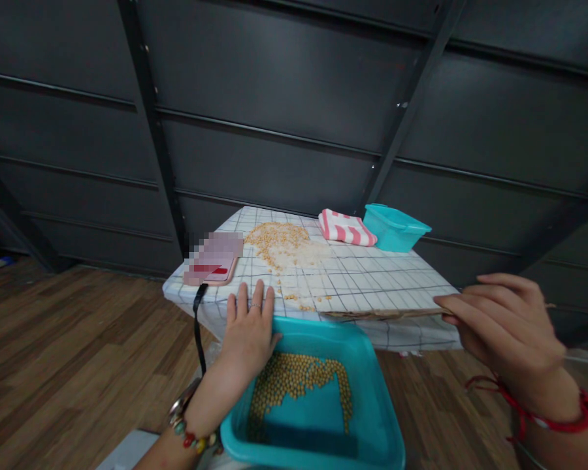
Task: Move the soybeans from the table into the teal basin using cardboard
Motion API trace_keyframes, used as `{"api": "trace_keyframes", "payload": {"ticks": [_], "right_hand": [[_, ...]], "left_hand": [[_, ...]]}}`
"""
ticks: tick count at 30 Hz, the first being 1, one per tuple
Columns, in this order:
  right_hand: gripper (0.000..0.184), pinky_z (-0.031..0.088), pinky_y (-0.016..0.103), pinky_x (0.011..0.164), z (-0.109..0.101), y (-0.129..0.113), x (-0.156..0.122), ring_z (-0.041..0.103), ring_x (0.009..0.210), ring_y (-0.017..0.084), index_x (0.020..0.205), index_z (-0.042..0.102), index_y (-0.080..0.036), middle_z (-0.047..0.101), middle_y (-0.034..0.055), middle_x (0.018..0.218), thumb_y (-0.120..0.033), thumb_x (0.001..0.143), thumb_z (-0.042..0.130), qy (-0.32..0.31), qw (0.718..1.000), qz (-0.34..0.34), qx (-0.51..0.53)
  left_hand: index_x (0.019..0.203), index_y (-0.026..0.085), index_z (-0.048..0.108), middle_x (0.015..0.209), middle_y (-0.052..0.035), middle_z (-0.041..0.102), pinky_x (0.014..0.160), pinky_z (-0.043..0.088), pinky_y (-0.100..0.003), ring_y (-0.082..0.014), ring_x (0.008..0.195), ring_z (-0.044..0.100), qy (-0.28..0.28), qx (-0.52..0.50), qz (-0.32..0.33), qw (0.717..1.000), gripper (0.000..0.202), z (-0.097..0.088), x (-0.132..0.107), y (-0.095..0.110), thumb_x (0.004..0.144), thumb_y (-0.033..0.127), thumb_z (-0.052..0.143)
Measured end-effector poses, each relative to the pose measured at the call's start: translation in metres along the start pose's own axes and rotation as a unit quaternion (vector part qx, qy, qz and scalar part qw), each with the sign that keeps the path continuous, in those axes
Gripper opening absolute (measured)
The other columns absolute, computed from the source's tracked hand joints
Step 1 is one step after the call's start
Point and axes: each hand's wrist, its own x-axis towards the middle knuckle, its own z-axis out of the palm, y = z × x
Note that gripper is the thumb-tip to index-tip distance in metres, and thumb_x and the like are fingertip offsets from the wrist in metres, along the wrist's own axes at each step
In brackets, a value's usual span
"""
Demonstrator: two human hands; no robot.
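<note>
The left hand [249, 331] lies spread, gripping nothing, at the edge of the checked tablecloth [377, 277]; the right hand [512, 323] pinches a brown strip [387, 314], seemingly cardboard. Soybeans [298, 373] lie in the turquoise basin [379, 401] and in 1 pile [277, 236] on the cloth. The step seems to be gathering, calling next for a steady basin; no writing is legible.

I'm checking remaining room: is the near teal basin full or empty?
Neither; the basin is partly filled. Round beans cover some of its floor, while bare teal shows beside them.
</note>
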Motion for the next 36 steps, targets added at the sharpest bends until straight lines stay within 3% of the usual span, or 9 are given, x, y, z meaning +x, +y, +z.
{"api": "trace_keyframes", "payload": {"ticks": [5,11,20,26,32,36], "right_hand": [[0.016,0.044,0.036,0.068,0.011,0.004,-0.002,0.055,0.059,0.014,0.089,0.057,-0.02,0.063,0.0003,0.066,-0.007,0.079,0.057,0.006,0.999,-0.003,-0.036],[0.021,0.044,0.038,0.071,0.003,0.009,-0.008,0.055,0.062,0.016,0.092,0.058,-0.021,0.062,0.001,0.069,-0.005,0.078,0.055,0.006,0.999,0.036,-0.019],[0.017,0.044,0.035,0.068,0.015,0.015,-0.005,0.054,0.058,0.013,0.09,0.057,-0.021,0.062,-0.0011,0.065,-0.008,0.079,0.055,0.016,0.999,0.011,-0.037],[0.014,0.042,0.034,0.07,0.004,0.028,-0.006,0.054,0.058,0.013,0.086,0.057,-0.019,0.061,-0.0004,0.064,-0.007,0.078,0.056,0.035,0.997,0.012,-0.068],[0.016,0.042,0.033,0.069,0.011,0.032,-0.011,0.053,0.058,0.013,0.087,0.056,-0.021,0.06,-0.0027,0.062,-0.007,0.078,0.056,-0.003,0.997,0.009,-0.07],[0.019,0.043,0.033,0.07,0.014,0.031,-0.013,0.053,0.058,0.013,0.089,0.055,-0.022,0.061,-0.003,0.064,-0.007,0.078,0.055,-0.007,0.999,0.021,-0.049]], "left_hand": [[0.137,0.011,0.03,0.145,-0.0177,0.029,0.103,0.025,-0.059,-0.0417,0.132,0.022,0.014,0.003,0.003,1.0,0.066,0.001,0.0,0.0,0.076,0.028,0.048],[0.137,0.01,0.029,0.146,-0.0175,0.027,0.105,0.024,-0.057,-0.0414,0.132,0.02,0.0,0.007,-0.004,1.0,0.067,0.0,0.0,0.001,0.076,0.03,0.049],[0.136,0.012,0.032,0.144,-0.0173,0.033,0.102,0.028,-0.056,-0.0409,0.131,0.025,0.019,0.033,0.001,0.999,0.065,-0.001,0.001,0.007,0.076,0.031,0.051],[0.136,0.011,0.032,0.144,-0.0168,0.032,0.102,0.029,-0.056,-0.0408,0.131,0.025,0.021,0.039,0.0,0.999,0.065,-0.001,0.002,0.011,0.077,0.031,0.051],[0.137,0.01,0.029,0.146,-0.0169,0.027,0.105,0.026,-0.056,-0.0405,0.132,0.022,0.001,0.045,-0.006,0.999,0.065,-0.002,0.003,0.014,0.079,0.031,0.049],[0.137,0.01,0.03,0.145,-0.0179,0.03,0.103,0.027,-0.057,-0.0413,0.131,0.025,0.021,0.052,0.007,0.998,0.064,0.003,0.005,0.013,0.079,0.031,0.048]]}}
